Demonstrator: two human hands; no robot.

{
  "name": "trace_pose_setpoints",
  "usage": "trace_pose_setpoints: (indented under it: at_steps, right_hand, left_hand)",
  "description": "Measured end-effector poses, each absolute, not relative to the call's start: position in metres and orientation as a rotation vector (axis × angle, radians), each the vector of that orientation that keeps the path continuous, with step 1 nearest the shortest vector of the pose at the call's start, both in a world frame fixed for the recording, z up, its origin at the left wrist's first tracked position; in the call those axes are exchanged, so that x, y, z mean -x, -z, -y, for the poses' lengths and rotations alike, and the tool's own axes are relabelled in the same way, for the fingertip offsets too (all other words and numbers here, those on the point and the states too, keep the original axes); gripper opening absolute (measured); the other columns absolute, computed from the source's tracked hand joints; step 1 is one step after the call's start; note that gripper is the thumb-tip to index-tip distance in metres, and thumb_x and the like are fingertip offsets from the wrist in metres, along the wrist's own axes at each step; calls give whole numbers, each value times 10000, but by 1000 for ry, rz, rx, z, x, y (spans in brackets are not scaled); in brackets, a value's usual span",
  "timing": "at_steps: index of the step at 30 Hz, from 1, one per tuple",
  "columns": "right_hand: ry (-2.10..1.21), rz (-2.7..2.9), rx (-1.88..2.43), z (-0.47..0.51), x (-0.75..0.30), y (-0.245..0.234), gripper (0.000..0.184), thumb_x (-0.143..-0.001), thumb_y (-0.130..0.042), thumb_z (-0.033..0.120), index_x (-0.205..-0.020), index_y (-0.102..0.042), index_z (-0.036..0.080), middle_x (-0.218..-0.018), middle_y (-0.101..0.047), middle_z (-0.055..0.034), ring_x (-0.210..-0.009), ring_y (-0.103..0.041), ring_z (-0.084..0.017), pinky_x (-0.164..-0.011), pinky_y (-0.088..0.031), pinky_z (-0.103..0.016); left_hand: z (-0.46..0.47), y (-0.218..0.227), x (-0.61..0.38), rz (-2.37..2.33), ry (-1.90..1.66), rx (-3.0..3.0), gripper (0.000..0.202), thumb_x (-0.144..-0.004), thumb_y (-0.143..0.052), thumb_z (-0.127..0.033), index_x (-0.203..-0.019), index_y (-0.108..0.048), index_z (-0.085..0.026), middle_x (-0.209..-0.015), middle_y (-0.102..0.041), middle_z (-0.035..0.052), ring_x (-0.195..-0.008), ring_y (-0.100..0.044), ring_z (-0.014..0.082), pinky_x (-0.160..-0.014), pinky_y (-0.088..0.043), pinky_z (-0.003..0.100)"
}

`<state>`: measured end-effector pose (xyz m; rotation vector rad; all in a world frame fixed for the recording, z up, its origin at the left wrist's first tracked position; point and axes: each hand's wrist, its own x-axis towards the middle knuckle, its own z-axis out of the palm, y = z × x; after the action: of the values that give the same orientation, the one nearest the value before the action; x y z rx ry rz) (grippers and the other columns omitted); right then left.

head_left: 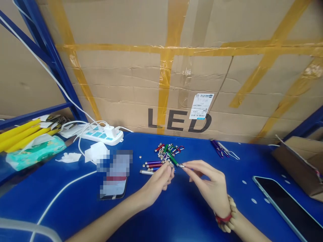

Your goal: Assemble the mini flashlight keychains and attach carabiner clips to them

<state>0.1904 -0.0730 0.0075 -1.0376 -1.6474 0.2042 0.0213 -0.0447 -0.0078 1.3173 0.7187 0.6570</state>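
My left hand [163,176] is closed, with small round silver button cells [172,165] showing at its fingertips. My right hand [207,176] pinches a small silver metal piece [181,165] between thumb and forefinger. That piece meets the lower end of a green metal tube [173,159]; whether they are joined, I cannot tell. Just beyond the hands lies a pile of small silver parts [163,154] with a red carabiner clip [181,148]. Several slim tubes lie beside my left hand, among them a purple tube [152,163] and a silver tube [146,172], partly covered by the fingers.
A phone [114,188] lies left, below a white power strip [101,136] and crumpled tissue [97,152]. Another phone [290,205] rests at right, near an open carton [300,164]. Purple and white tubes with clips [222,149] lie at the back. A large cardboard box [126,77] stands behind.
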Motion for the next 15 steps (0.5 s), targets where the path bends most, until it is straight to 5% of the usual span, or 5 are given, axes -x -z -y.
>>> trace_pose_setpoints:
  at_steps: [15]
  right_hand:
    - [-255, 1731, 999, 77, -188, -9, 104, -818, -583, 180, -808, -686, 176, -774, -659, -54, -543, -593, -105, -439, -515, -195]
  left_hand:
    - [50, 5, -23, -774, -878, -1671, 255, -893, -399, -351, -919, -592, -185, -790, -524, 10, -752, -461, 145, -710, -350, 246]
